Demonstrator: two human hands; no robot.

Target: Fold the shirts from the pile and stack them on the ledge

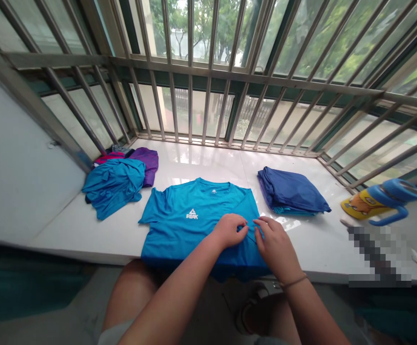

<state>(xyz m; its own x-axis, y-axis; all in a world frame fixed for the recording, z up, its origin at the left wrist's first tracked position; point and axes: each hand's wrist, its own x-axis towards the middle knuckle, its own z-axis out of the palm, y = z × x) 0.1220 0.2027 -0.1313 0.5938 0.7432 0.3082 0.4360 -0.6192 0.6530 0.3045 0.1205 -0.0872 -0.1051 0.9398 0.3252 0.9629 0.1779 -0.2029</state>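
A blue T-shirt (179,230) with a white logo on its chest lies spread on the white ledge, collar toward the window. Its lower part hangs over the ledge's front edge. The sleeve on the left sticks out, while on the right side the cloth looks turned inward. My left hand (231,230) rests on the shirt right of the logo, its fingers curled and pinching the fabric. Close beside it, my right hand (275,242) pinches the shirt's right edge between thumb and fingers. The fingertips partly cover the cloth they hold.
Rumpled clothes (117,182) in blue, purple and pink lie at the left. A stack of folded dark blue clothes (292,189) sits on the right. Beyond it is a yellow and blue bottle (373,201), with a blurred-out item in front. Metal bars (208,72) line the window behind the ledge (201,153).
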